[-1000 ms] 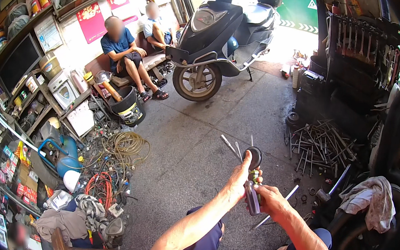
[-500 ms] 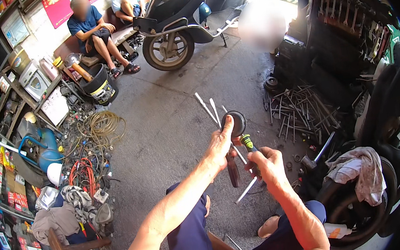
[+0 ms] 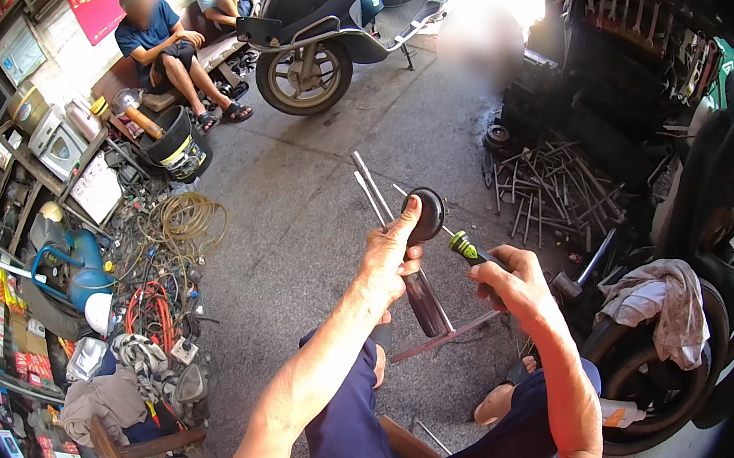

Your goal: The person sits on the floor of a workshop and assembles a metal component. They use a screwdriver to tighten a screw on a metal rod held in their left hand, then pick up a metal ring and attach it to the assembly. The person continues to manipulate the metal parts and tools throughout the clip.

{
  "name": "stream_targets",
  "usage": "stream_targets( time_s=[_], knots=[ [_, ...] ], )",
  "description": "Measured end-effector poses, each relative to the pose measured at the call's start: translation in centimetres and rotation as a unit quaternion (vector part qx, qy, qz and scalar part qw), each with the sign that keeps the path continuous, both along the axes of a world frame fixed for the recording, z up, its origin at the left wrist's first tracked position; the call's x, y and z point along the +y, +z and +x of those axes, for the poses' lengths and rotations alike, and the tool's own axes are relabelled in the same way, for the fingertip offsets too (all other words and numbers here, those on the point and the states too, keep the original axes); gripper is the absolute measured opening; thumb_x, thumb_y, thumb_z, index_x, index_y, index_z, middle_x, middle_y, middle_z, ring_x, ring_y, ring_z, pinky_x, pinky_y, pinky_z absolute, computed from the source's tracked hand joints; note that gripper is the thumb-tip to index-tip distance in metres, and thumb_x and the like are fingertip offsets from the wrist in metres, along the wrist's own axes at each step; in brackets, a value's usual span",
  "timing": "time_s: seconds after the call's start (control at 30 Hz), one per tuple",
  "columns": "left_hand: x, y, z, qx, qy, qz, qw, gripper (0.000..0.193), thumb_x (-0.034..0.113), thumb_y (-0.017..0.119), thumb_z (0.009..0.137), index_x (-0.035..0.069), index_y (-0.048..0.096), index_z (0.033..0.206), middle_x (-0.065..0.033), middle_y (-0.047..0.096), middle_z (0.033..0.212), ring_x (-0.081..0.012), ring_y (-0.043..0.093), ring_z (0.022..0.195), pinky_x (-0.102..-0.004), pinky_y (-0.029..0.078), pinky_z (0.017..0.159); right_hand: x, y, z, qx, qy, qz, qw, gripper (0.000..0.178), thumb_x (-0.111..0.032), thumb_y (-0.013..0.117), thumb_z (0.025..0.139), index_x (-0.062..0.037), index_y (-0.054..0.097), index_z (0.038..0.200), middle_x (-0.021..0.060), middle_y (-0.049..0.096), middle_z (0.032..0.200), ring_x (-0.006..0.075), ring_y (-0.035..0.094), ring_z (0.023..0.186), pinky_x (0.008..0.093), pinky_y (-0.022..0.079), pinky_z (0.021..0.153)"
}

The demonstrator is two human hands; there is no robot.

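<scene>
My left hand (image 3: 391,258) is closed around several things at once. Its thumb presses on a black round part (image 3: 426,213) with a domed, disc-like shape. Below the fingers hangs a screwdriver with a dark brown handle (image 3: 427,305). Metal rods (image 3: 364,170) stick out above the same hand, and a T-shaped bar (image 3: 468,325) shows below it, seemingly the end of one rod. My right hand (image 3: 515,283) grips a green and black screwdriver (image 3: 465,247). Its thin shaft points at the round part; whether the tip touches it, I cannot tell.
A scooter (image 3: 344,23) stands ahead, near two seated people. Metal rods lie piled (image 3: 552,185) at right, beside a hammer (image 3: 576,277) and a tyre (image 3: 713,325) with a rag (image 3: 656,305). Coiled hose (image 3: 189,217), red cable (image 3: 148,313) and a black bucket (image 3: 181,146) are at left.
My right hand has moved a little right and up, and more of its screwdriver's shaft shows. The tools in my left hand have turned, the T-bar now lying more level.
</scene>
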State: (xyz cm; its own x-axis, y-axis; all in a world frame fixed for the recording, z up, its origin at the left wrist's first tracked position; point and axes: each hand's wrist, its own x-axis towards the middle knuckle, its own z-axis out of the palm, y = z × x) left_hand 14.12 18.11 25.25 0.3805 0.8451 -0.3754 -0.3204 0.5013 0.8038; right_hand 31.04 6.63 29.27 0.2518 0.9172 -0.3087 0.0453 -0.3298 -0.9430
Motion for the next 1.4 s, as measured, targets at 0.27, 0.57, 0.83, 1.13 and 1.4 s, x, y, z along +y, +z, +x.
stream_targets(
  time_s=[0.27, 0.57, 0.83, 1.13, 1.4],
  knots=[
    [1.0, -0.6, -0.9, -0.045, -0.041, -0.079, 0.995, 0.054, 0.058, 0.063, 0.088, 0.006, 0.06, 0.074, -0.0015, 0.055, 0.068, -0.0058, 0.045, 0.051, -0.0174, 0.027, 0.036, -1.1, 2.1, 2.9, -0.092, 0.019, -0.065, 0.993, 0.03, -0.026, 0.07, 0.072, 0.0023, 0.066, 0.082, 0.0026, 0.059, 0.06, 0.008, 0.05, 0.049, 0.0242, 0.037, 0.046],
    [0.0, -0.7, -0.1, -0.171, -0.23, -0.145, 0.947, 0.044, 0.044, 0.051, 0.095, 0.006, 0.054, 0.074, -0.0047, 0.047, 0.067, -0.0114, 0.04, 0.058, -0.0184, 0.023, 0.035, -0.1, 0.3, 1.7, 0.108, -0.02, 0.136, 0.985, 0.025, -0.017, 0.071, 0.082, -0.0031, 0.058, 0.099, 0.0075, 0.066, 0.093, 0.0106, 0.058, 0.059, 0.0244, 0.047, 0.051],
    [-2.8, -1.6, 1.9, -0.171, -0.32, -0.142, 0.921, 0.038, 0.038, 0.048, 0.094, 0.002, 0.06, 0.099, -0.0083, 0.059, 0.079, -0.0142, 0.055, 0.063, -0.0202, 0.034, 0.037, 0.8, -1.0, 1.8, 0.16, 0.025, 0.158, 0.974, 0.024, -0.018, 0.074, 0.086, -0.0068, 0.06, 0.102, 0.0044, 0.067, 0.09, 0.0074, 0.059, 0.063, 0.0225, 0.049, 0.055],
    [-3.4, -0.2, 2.8, 0.017, -0.207, -0.093, 0.974, 0.068, 0.073, 0.039, 0.091, 0.01, 0.065, 0.095, -0.0105, 0.068, 0.077, -0.0068, 0.048, 0.046, -0.0158, 0.025, 0.032, 1.4, -3.2, 1.6, 0.152, -0.092, 0.116, 0.977, 0.025, -0.018, 0.078, 0.083, -0.0011, 0.061, 0.09, 0.006, 0.064, 0.068, 0.0106, 0.055, 0.047, 0.0248, 0.042, 0.041],
    [-3.0, -0.3, 2.3, 0.037, -0.225, -0.074, 0.971, 0.055, 0.069, 0.054, 0.087, 0.015, 0.062, 0.09, -0.0051, 0.063, 0.07, -0.0048, 0.045, 0.046, -0.0152, 0.025, 0.032, 1.6, -4.0, 1.0, 0.165, -0.12, 0.094, 0.974, 0.026, -0.018, 0.078, 0.083, -0.0015, 0.059, 0.089, 0.0064, 0.063, 0.068, 0.0104, 0.054, 0.045, 0.0247, 0.042, 0.039]
  ],
)
